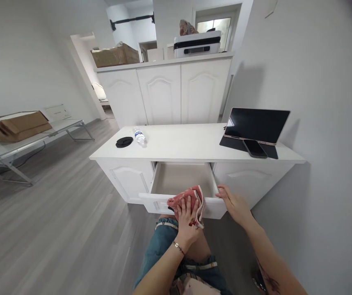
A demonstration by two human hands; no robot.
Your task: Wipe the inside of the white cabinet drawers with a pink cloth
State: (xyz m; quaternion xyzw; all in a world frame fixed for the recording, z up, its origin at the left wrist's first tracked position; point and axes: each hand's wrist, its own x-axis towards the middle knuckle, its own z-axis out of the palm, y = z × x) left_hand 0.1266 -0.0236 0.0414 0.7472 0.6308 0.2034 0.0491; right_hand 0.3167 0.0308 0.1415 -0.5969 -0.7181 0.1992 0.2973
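A white drawer (179,179) stands pulled out of the low cabinet, and its inside is bare. My left hand (188,217) presses a red and white cloth (191,193) over the top edge of the drawer front (154,203); the fingers lie across the cloth. At the right end of that front is my right hand (233,203), its fingers bent over the upper corner and gripping it. Part of the drawer front is hidden behind the cloth and hand.
On the white cabinet top (182,143) lie a plastic bottle (139,135), a black round object (124,142), a tablet (256,125) on its stand and a phone (254,148). My knees (166,231) are below the drawer. A cardboard box (16,126) sits on a folding table at left.
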